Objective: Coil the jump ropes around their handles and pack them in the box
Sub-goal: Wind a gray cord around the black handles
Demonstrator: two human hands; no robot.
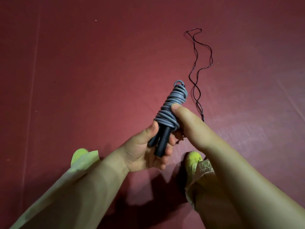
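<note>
A grey jump rope (pixel 171 106) is wound in many turns round its two black handles (pixel 162 141), which stick out below the coil. My left hand (pixel 148 151) grips the lower ends of the handles. My right hand (pixel 186 123) holds the coil from the right, its thumb pressed on the grey turns. A small loop of grey rope pokes out at the coil's top. A second, thin black jump rope (pixel 198 66) lies doubled and wavy on the floor beyond my hands; its handles are hidden behind my right hand. No box is in view.
The floor is dark red matting (pixel 99 63) with a seam down the left side. My two yellow-green shoes (pixel 193 159) and beige trouser legs (pixel 85 162) show below my arms.
</note>
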